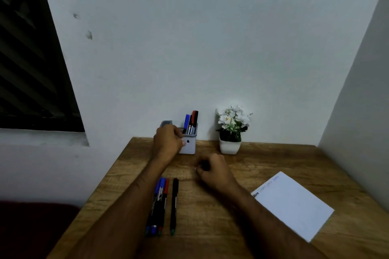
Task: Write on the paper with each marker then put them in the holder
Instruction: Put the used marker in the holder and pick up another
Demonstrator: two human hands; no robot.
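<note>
Evidently mid-deposit, left hand (168,141) grips the grey marker holder (188,147) at twelve o'clock, right hand (212,169) fisted, contents unclear; next, lift a marker (174,206) from six o'clock toward the paper (292,204).

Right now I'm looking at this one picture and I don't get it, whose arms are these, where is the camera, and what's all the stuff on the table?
There is no machine here. The arms belong to a person, and the single picture comes from a wide-angle camera worn on their head, looking forward and down.

The left hand grips the side of a grey holder standing at the back of the wooden table. Several markers already stand in it. The right hand is curled in a loose fist above the table; I cannot tell whether it holds anything.

Nearer the person, four more markers lie on the table, three bunched together and a black one just apart. To the right lies a sheet of white paper with a little writing along its far edge. A small potted plant with white flowers stands beside the holder.
</note>
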